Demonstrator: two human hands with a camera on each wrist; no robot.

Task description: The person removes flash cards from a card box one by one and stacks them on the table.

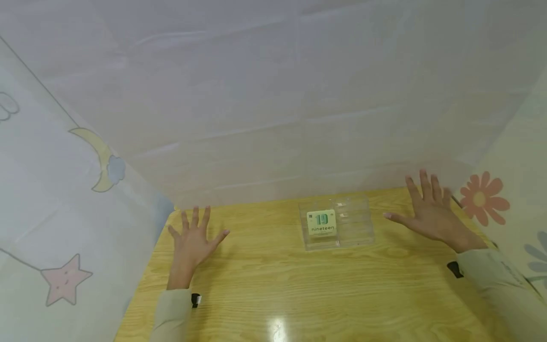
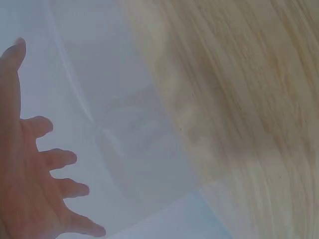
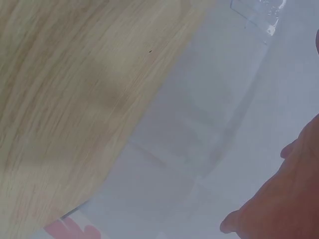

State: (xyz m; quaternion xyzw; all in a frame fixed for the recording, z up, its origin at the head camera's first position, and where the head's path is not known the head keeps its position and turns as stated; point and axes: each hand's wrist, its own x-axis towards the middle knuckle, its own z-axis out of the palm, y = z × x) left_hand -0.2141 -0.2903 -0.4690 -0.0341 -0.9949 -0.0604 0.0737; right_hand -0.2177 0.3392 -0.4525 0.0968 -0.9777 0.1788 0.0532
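My left hand [image 1: 192,244] is spread over the left side of the table, fingers straight and holding nothing. On the right, my right hand [image 1: 436,218] is likewise spread, with its thumb pointing toward a clear plastic tray [image 1: 355,232]. Inside the tray's left part lies a pale yellow card [image 1: 322,223] printed "19 nineteen"; whether it is one card or a stack I cannot tell. Both hands are apart from the tray. In the left wrist view the left hand [image 2: 35,184] shows splayed fingers. Only part of the right hand [image 3: 284,199] shows in the right wrist view, beside a corner of the tray [image 3: 259,15].
The wood-grain table [image 1: 273,280] meets a pale, creased sheet [image 1: 265,118] along its back edge. A left wall panel [image 1: 38,199] bears a moon and a star; a flower [image 1: 479,198] marks the right one. Dark wrist straps sit at both sleeves [image 1: 173,306].
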